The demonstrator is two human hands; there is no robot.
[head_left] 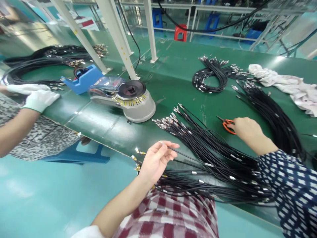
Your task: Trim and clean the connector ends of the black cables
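Observation:
My left hand (157,162) is above the table's near edge, thumb and fingers pinched on the end of a thin black cable (184,154). That cable runs right, over a spread of black cables (205,145) with metal connector ends and small white labels. On the right, my right hand (249,132) is closed at the handles of orange-handled scissors (228,126), their tip pointing left. Some of its fingers are hidden from view. Below my left hand, more black cables (210,188) lie along the table edge, several ending in gold-coloured connectors (136,162).
A round grey tape dispenser (138,110) and a blue tape holder (85,79) stand left of centre near white posts (119,39). Coiled cables (210,79), another cable bundle (274,115) and a white cloth (284,84) lie right. A co-worker's gloved hand (41,97) rests at left.

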